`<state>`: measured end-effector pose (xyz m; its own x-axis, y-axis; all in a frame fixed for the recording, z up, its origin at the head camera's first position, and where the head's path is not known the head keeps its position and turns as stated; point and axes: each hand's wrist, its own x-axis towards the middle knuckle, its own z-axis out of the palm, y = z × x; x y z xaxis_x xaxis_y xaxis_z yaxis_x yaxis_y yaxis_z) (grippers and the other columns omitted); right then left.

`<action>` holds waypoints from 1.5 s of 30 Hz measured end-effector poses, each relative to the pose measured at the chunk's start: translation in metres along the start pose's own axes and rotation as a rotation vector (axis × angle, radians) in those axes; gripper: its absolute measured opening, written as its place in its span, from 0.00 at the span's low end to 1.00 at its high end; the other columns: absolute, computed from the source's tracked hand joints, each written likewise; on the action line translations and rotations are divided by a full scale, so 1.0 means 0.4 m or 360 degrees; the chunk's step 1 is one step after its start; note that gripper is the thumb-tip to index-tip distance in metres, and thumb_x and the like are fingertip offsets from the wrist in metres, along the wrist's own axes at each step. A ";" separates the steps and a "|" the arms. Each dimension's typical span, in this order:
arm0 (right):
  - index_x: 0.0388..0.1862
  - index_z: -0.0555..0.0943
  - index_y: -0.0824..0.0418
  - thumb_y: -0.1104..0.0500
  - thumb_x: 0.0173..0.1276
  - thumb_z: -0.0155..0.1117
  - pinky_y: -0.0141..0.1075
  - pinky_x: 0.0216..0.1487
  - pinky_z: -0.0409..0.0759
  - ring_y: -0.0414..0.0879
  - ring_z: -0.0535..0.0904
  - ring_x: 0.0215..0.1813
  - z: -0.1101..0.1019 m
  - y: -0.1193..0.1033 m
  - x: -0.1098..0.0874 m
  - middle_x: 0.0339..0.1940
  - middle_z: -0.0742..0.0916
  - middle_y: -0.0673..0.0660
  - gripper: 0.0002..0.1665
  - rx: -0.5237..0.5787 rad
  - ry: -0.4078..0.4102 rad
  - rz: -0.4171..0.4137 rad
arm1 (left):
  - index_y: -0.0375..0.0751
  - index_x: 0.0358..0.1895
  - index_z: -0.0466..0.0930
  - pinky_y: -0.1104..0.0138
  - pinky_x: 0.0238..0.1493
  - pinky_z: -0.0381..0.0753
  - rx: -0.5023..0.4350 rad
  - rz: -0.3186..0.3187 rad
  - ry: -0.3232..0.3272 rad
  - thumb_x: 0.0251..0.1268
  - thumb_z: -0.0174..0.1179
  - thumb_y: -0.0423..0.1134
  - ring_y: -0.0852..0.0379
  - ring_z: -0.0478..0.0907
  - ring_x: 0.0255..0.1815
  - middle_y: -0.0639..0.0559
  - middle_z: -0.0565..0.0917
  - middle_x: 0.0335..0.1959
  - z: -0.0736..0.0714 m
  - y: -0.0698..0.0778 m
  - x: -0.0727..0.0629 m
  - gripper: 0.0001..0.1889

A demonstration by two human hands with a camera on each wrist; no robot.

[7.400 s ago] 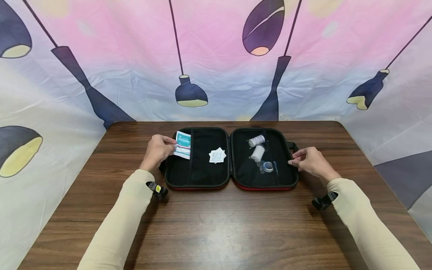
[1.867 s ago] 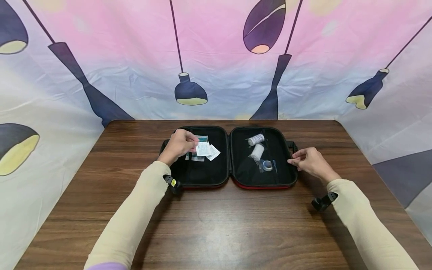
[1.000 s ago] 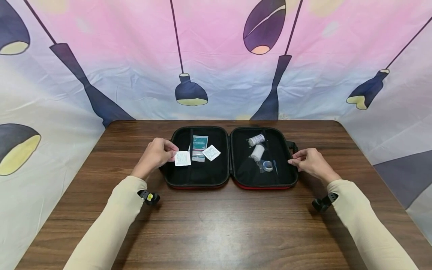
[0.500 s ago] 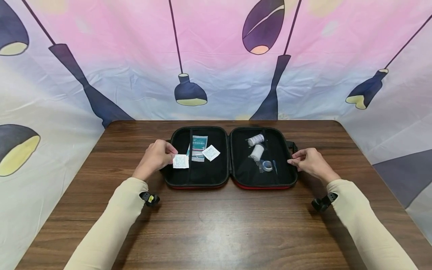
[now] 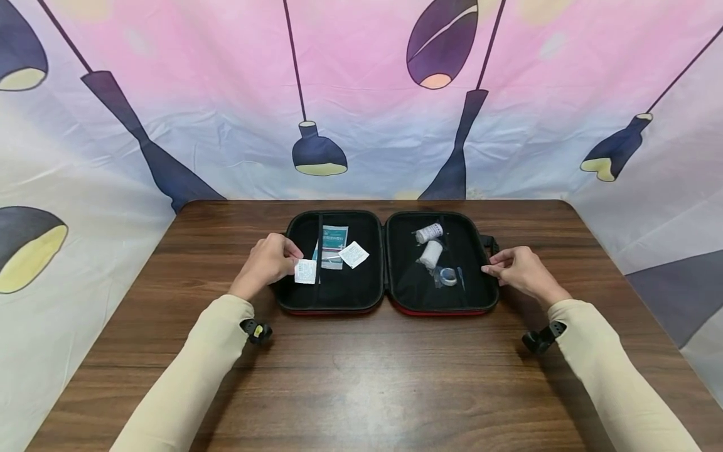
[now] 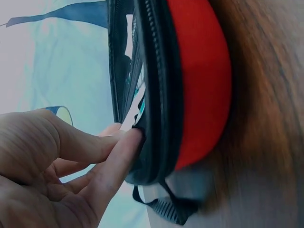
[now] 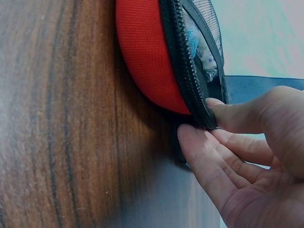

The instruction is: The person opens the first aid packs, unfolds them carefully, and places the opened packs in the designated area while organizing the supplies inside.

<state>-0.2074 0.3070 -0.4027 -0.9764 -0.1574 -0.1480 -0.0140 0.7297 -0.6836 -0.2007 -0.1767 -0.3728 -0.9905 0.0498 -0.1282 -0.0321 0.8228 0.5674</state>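
A black-lined, red-shelled zip case (image 5: 353,296) lies unfolded on the table, both halves facing up. My left hand (image 5: 268,263) pinches a small white square packet (image 5: 305,272) over the left half's outer edge. A second white square packet (image 5: 354,255) lies in that half, beside a teal-and-white packet (image 5: 334,242) partly behind the elastic strap. My right hand (image 5: 522,273) pinches the right half's outer rim; the right wrist view shows thumb and fingers on the zipper edge (image 7: 187,61). Two white rolls (image 5: 432,255) and a clear-wrapped ring-shaped roll (image 5: 449,277) lie in the right half.
The brown wooden table (image 5: 361,376) extends in front of the case and to both sides. Behind it hangs a cloth backdrop (image 5: 243,125) printed with lamps. A black strap (image 5: 489,243) sticks out at the case's right side.
The teal packet, earlier in my left hand, now lies in the left half. My left hand has picked up one white square packet and carried it left. My right hand has stayed put.
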 end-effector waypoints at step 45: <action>0.54 0.79 0.79 0.56 0.73 0.68 0.42 0.38 0.86 0.48 0.86 0.32 0.001 -0.002 -0.003 0.43 0.86 0.68 0.25 0.0026 0.0016 0.0012 | 0.24 0.53 0.81 0.61 0.44 0.87 -0.0436 0.0004 -0.0253 0.72 0.59 0.27 0.46 0.87 0.42 0.35 0.86 0.45 0.042 0.094 0.079 0.11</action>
<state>-0.2063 0.3065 -0.4021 -0.9786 -0.1451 -0.1461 -0.0032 0.7200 -0.6939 -0.2310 -0.1347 -0.3694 -0.9581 0.1573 -0.2395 -0.0856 0.6406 0.7631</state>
